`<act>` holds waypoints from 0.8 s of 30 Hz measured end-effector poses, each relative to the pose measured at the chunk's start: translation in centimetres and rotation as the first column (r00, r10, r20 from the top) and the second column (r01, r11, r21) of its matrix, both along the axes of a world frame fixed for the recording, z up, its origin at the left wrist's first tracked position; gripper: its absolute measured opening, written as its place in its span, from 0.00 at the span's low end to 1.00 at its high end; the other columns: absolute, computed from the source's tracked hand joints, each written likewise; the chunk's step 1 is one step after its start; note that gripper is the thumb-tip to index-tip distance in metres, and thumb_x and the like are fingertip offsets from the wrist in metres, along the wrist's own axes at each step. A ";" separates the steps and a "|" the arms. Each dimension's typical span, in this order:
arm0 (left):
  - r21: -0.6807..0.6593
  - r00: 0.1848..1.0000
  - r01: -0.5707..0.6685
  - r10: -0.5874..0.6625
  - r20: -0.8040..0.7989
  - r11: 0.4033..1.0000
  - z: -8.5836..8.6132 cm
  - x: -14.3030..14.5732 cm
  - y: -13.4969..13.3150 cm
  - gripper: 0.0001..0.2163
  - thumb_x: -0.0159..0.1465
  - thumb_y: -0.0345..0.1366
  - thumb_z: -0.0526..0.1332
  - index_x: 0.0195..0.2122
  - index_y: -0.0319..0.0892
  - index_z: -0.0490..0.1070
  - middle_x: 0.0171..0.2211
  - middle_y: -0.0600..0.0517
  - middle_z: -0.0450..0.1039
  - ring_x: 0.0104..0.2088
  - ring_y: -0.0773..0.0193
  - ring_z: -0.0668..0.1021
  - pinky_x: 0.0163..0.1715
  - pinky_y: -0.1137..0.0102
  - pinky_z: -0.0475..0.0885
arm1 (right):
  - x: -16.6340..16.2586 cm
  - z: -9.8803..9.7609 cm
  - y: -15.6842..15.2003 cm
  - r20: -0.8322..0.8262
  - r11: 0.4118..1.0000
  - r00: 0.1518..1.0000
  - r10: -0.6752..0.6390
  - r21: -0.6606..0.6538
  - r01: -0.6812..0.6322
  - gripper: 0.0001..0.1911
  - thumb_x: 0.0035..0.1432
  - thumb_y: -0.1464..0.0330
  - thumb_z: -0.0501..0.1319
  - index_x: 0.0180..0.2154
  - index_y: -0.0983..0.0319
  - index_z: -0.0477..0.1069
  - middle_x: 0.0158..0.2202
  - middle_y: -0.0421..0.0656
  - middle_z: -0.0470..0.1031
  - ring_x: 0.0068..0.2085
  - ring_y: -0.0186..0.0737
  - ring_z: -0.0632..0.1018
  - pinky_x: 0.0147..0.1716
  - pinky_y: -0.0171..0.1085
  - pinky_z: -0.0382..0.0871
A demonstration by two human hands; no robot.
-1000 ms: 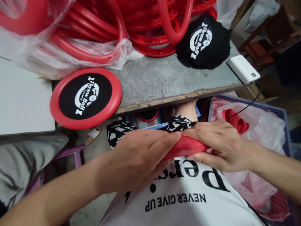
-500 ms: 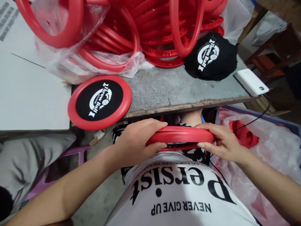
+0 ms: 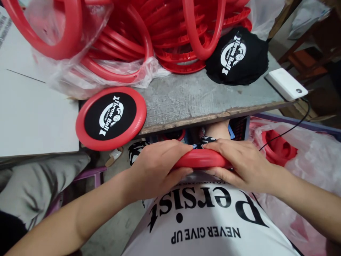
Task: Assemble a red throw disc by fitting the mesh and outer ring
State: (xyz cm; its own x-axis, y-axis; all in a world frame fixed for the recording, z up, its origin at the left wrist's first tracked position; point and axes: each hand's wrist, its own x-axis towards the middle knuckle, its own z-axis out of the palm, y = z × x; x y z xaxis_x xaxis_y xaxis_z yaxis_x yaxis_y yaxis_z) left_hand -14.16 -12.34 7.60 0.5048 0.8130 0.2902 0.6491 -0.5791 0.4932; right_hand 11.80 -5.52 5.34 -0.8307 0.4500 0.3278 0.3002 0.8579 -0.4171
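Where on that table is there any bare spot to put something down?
The grey tabletop is bare between the finished disc, the black cloth pile and the white box. The white board on the left is bare too. The back is crowded with red rings.

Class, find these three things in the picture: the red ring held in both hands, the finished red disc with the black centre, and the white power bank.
red ring (image 3: 202, 159), head view, on its bare rim between the hands.
red disc (image 3: 110, 117), head view, on its black printed centre.
power bank (image 3: 286, 83), head view, on its white top face.
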 end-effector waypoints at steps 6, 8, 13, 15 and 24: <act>-0.011 0.999 -0.023 0.023 -0.035 1.000 -0.1 1.2 1.2 0.12 0.71 0.39 0.57 0.50 0.39 0.71 0.37 0.51 0.79 0.36 0.62 0.81 0.36 0.68 0.77 | 0.2 -1.2 1.0 -0.065 0.999 0.998 0.017 0.031 -0.015 0.14 0.70 0.59 0.57 0.47 0.64 0.69 0.32 0.42 0.77 0.29 0.38 0.78 0.28 0.36 0.69; -0.066 0.997 -0.037 0.033 -0.068 0.997 -0.4 1.5 2.1 0.13 0.70 0.39 0.60 0.51 0.37 0.72 0.40 0.49 0.80 0.40 0.59 0.82 0.41 0.65 0.78 | 0.5 -2.2 1.7 -0.086 1.000 0.996 -0.018 0.001 0.018 0.15 0.70 0.58 0.57 0.47 0.62 0.70 0.33 0.42 0.78 0.28 0.36 0.77 0.28 0.35 0.69; -0.234 0.992 -0.121 0.108 -0.068 0.965 -0.8 -0.2 2.8 0.19 0.68 0.38 0.64 0.58 0.40 0.70 0.51 0.47 0.79 0.50 0.57 0.81 0.51 0.63 0.76 | 2.4 -4.5 2.4 -0.182 0.989 0.973 -0.140 -0.074 0.128 0.14 0.70 0.59 0.59 0.50 0.60 0.71 0.37 0.44 0.81 0.32 0.39 0.80 0.32 0.36 0.74; -0.264 0.984 -0.170 0.176 0.000 0.949 -1.0 -1.4 2.3 0.17 0.68 0.38 0.65 0.57 0.41 0.71 0.51 0.49 0.79 0.49 0.59 0.81 0.51 0.65 0.75 | 3.1 -5.6 2.2 -0.228 0.977 0.952 -0.204 -0.106 0.184 0.13 0.70 0.59 0.59 0.49 0.60 0.71 0.37 0.44 0.81 0.33 0.40 0.81 0.32 0.36 0.75; -0.281 0.985 -0.160 0.172 0.018 0.946 -1.1 -1.0 2.1 0.13 0.66 0.35 0.66 0.50 0.39 0.75 0.43 0.51 0.80 0.42 0.63 0.81 0.44 0.69 0.73 | 2.0 -8.0 1.3 -0.248 0.974 0.953 -0.176 -0.184 0.132 0.17 0.70 0.57 0.58 0.53 0.60 0.69 0.43 0.47 0.81 0.40 0.43 0.83 0.38 0.38 0.77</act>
